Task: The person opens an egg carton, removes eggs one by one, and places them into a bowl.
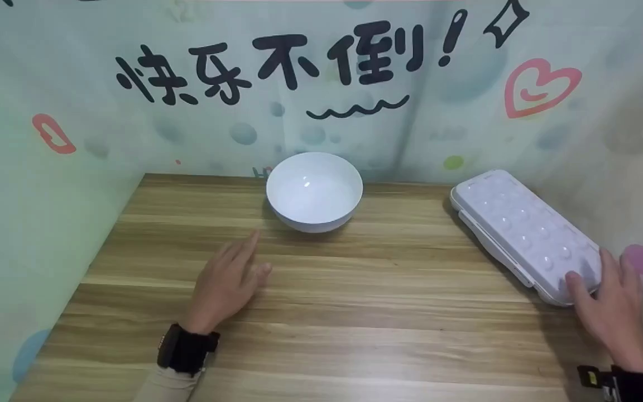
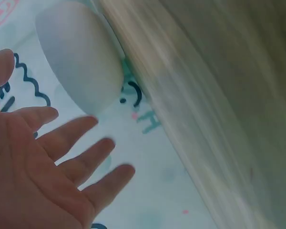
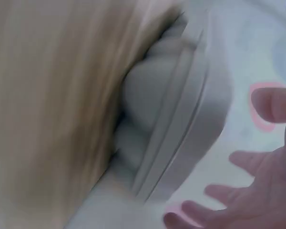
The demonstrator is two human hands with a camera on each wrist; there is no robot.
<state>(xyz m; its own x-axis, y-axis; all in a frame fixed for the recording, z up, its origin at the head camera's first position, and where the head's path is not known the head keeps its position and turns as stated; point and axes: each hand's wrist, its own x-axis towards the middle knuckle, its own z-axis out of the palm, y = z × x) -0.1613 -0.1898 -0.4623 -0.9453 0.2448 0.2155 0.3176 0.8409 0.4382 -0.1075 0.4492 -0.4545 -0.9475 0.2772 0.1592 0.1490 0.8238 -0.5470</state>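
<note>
A white bowl stands upright near the table's back edge. My left hand hovers over the wood just in front and left of it, fingers spread and holding nothing; in the left wrist view the bowl appears beyond the fingertips. On the right lies a white plastic egg box, lid down, placed at a slant. My right hand is at its near end, thumb and fingers stretched around the corner. From the right wrist, the box's rounded cups show underneath, and the right hand appears with fingers apart.
The wood-grain table meets a pale printed backdrop behind and at both sides. The egg box lies close to the right-hand side of this backdrop.
</note>
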